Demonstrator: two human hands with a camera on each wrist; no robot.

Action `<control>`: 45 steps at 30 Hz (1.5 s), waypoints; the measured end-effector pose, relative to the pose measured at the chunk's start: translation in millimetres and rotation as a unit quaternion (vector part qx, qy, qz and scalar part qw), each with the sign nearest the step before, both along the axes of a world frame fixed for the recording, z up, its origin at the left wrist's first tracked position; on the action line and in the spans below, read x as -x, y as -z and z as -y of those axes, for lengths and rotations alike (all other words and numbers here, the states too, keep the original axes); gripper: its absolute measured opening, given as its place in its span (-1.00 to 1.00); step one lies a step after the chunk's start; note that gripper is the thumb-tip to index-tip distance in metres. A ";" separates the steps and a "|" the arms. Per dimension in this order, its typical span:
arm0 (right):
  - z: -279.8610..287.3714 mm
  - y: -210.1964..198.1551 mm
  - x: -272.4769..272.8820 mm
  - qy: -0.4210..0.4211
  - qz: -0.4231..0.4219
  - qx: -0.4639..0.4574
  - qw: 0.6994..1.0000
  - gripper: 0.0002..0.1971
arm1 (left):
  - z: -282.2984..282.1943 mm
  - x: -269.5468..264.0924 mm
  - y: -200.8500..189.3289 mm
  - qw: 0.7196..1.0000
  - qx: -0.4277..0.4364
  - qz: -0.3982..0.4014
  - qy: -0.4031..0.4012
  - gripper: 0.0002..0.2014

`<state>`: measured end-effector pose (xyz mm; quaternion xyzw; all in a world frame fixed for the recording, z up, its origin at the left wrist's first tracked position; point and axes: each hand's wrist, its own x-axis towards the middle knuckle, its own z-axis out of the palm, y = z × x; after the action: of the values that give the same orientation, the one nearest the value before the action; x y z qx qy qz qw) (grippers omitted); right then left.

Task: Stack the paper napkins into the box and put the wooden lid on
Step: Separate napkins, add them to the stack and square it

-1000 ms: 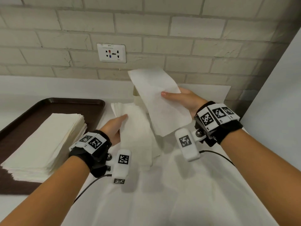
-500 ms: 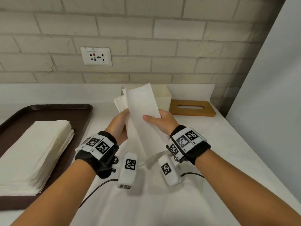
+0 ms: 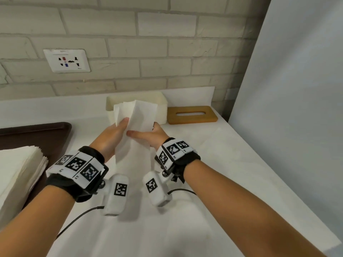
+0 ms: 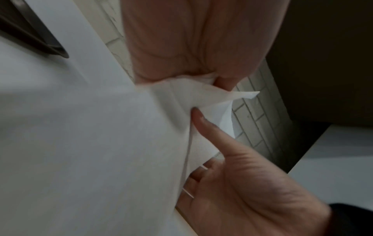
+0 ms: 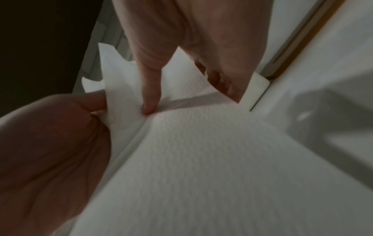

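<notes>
A small bundle of white paper napkins [image 3: 138, 117] stands upright between both hands, just in front of the cream box [image 3: 161, 108]. My left hand [image 3: 120, 125] grips the bundle's left edge, thumb in front. My right hand [image 3: 143, 129] pinches the right side, its thumb [image 5: 150, 95] pressed across the front sheet. In the left wrist view the napkins [image 4: 181, 99] bunch under the left palm. The wooden lid [image 3: 192, 115] with its slot lies flat on the counter right of the box. The box's inside is hidden behind the napkins.
A dark brown tray [image 3: 46, 132] at the left holds a thick stack of napkins [image 3: 18, 173]. A brick wall with a socket [image 3: 66, 61] runs behind the counter. A white panel [image 3: 297, 108] closes off the right side. White paper [image 3: 167, 229] covers the counter in front.
My right hand brought its single napkin left onto the napkins in my left hand. Both hands now hold one bundle together, closer to the box.
</notes>
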<state>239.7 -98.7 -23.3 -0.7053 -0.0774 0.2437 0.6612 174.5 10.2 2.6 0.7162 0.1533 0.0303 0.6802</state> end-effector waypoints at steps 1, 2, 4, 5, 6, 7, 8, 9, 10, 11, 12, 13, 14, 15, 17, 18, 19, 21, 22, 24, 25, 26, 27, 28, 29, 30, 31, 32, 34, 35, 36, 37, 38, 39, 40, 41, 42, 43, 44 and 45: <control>1.7 1.6 -1.6 0.000 -0.007 -0.021 1.000 -0.26 | 0.7 -1.5 -1.7 1.000 -0.007 -0.002 0.004 -0.62; 4.4 2.4 -2.6 0.000 -0.018 -0.041 0.999 -0.29 | 0.6 -3.1 -2.6 1.000 -0.019 -0.007 0.012 -0.63; 12.3 1.1 -2.3 -0.001 -0.047 -0.078 0.996 -0.34 | 2.3 -4.7 -6.6 0.999 -0.036 -0.007 0.009 -0.66; 16.2 1.7 -3.3 -0.004 -0.059 -0.090 0.994 -0.37 | 4.7 -5.0 -8.8 0.999 -0.033 -0.003 -0.002 -0.68; 20.2 1.8 -3.8 -0.010 -0.066 -0.098 0.993 -0.43 | 6.5 -6.5 -9.9 1.000 -0.020 0.000 -0.009 -0.69; 23.9 2.3 -5.2 -0.016 -0.069 -0.101 0.992 -0.51 | 8.9 -7.8 -11.7 1.000 0.005 0.000 -0.005 -0.67; 27.0 1.9 -6.4 -0.017 -0.066 -0.103 0.992 -0.60 | 10.3 -10.0 -12.5 0.999 0.036 -0.003 0.008 -0.63; 30.5 -0.1 -6.9 -0.014 -0.055 -0.102 0.993 -0.67 | 12.8 -10.7 -14.5 0.998 0.064 -0.002 0.022 -0.58; 33.8 -3.2 -7.5 -0.004 -0.037 -0.093 0.995 -0.70 | 15.2 -11.7 -15.7 0.996 0.077 -0.003 0.036 -0.55; 37.5 -6.3 -9.2 0.010 -0.013 -0.075 0.997 -0.66 | 18.3 -13.0 -16.6 0.996 0.072 -0.008 0.051 -0.56; 41.9 -9.9 -11.2 0.023 0.010 -0.051 0.998 -0.59 | 21.3 -16.5 -14.9 0.997 0.056 -0.018 0.057 -0.58; 46.6 -14.4 -12.1 0.028 0.029 -0.026 0.999 -0.55 | 25.0 -19.1 -14.2 0.998 0.043 -0.026 0.048 -0.60; 55.4 -18.3 -13.6 0.036 0.047 -0.003 0.998 -0.55 | 30.3 -23.6 -11.9 0.998 0.034 -0.033 0.036 -0.62; 66.0 -22.2 -14.7 0.041 0.060 0.023 0.997 -0.58 | 35.8 -27.4 -10.1 0.999 0.032 -0.033 0.030 -0.65; 95.8 -28.6 -16.2 0.043 0.081 0.100 0.991 -0.64 | 48.4 -36.2 -7.3 0.998 0.041 -0.029 0.030 -0.69; 115.3 -29.0 -18.0 0.043 0.092 0.164 0.981 -0.65 | 55.8 -40.7 -6.3 0.998 0.045 -0.029 0.032 -0.69; 135.3 -27.5 -19.2 0.043 0.104 0.251 0.961 -0.64 | 63.3 -45.5 -5.5 0.998 0.048 -0.027 0.034 -0.68; 175.3 -18.4 -12.9 0.015 0.129 0.474 0.871 -0.56 | 79.2 -53.7 -3.7 0.997 0.057 -0.021 0.042 -0.68; 193.0 -10.1 -7.3 -0.009 0.131 0.570 0.811 -0.51 | 87.4 -57.3 -2.8 0.997 0.062 -0.019 0.049 -0.68; 218.0 6.6 6.7 -0.056 0.135 0.673 0.725 -0.54 | 103.0 -62.2 -1.7 0.995 0.072 -0.017 0.066 -0.69; 225.0 13.9 10.9 -0.070 0.127 0.686 0.713 -0.56 | 109.4 -64.1 -1.1 0.994 0.078 -0.016 0.072 -0.69; 228.8 19.0 13.3 -0.061 0.105 0.681 0.723 -0.58 | 114.7 -65.9 -0.4 0.994 0.082 -0.014 0.074 -0.68; 229.9 21.3 14.1 -0.044 0.081 0.673 0.734 -0.62 | 118.9 -67.5 0.6 0.993 0.086 -0.015 0.074 -0.66; 230.6 23.0 13.1 -0.023 0.077 0.668 0.740 -0.70 | 122.0 -68.7 1.9 0.993 0.089 -0.017 0.072 -0.65; 230.7 22.8 11.2 0.000 0.079 0.662 0.745 -0.77 | 123.9 -69.5 3.1 0.993 0.093 -0.021 0.070 -0.64; 232.3 22.2 9.3 0.025 0.084 0.649 0.756 -0.80 | 125.2 -69.0 4.3 0.993 0.097 -0.024 0.070 -0.64; 234.3 18.9 8.2 0.049 0.085 0.631 0.770 -0.80 | 125.0 -67.8 5.5 0.992 0.100 -0.028 0.069 -0.63; 236.4 15.1 6.4 0.073 0.089 0.606 0.787 -0.83 | 124.5 -66.3 6.7 0.992 0.104 -0.030 0.069 -0.63; 235.4 0.5 4.9 0.135 0.106 0.519 0.837 -0.83 | 122.7 -62.3 8.5 0.991 0.110 -0.027 0.068 -0.63; 229.0 -9.8 5.8 0.168 0.129 0.460 0.862 -0.84 | 122.8 -60.0 9.1 0.991 0.115 -0.025 0.071 -0.62; 218.5 -19.8 7.6 0.190 0.164 0.406 0.879 -0.85 | 123.9 -57.4 9.3 0.990 0.121 -0.022 0.075 -0.62; 204.5 -28.5 10.3 0.194 0.201 0.362 0.889 -0.87 | 126.1 -54.4 9.4 0.988 0.128 -0.018 0.082 -0.62; 188.5 -35.8 13.5 0.186 0.236 0.326 0.896 -0.87 | 129.0 -51.0 8.4 0.986 0.136 -0.014 0.093 -0.62; 171.3 -40.3 16.3 0.171 0.261 0.299 0.902 -0.85 | 131.9 -48.2 7.6 0.983 0.146 -0.011 0.111 -0.62; 154.9 -42.4 18.3 0.151 0.276 0.281 0.907 -0.83 | 134.8 -45.5 6.3 0.978 0.156 -0.005 0.139 -0.60; 140.7 -41.8 19.3 0.132 0.285 0.272 0.909 -0.82 | 136.9 -43.7 5.3 0.971 0.168 0.001 0.169 -0.55; 129.0 -39.9 19.4 0.116 0.291 0.267 0.911 -0.81 | 138.0 -41.9 4.1 0.966 0.178 0.007 0.187 -0.47; 120.9 -37.7 19.2 0.106 0.289 0.258 0.916 -0.79 | 136.7 -40.8 3.3 0.964 0.188 0.009 0.187 -0.40; 115.8 -34.9 18.6 0.097 0.282 0.246 0.922 -0.76 | 134.3 -39.1 3.5 0.966 0.191 0.008 0.174 -0.37; 113.4 -32.2 17.8 0.084 0.270 0.227 0.932 -0.74 | 129.7 -37.9 5.3 0.970 0.185 0.012 0.157 -0.42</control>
<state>221.9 -212.0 8.9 -0.8799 -0.1359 -0.0010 0.4553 212.4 -119.5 -2.7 0.5922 0.0334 -0.0975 0.7992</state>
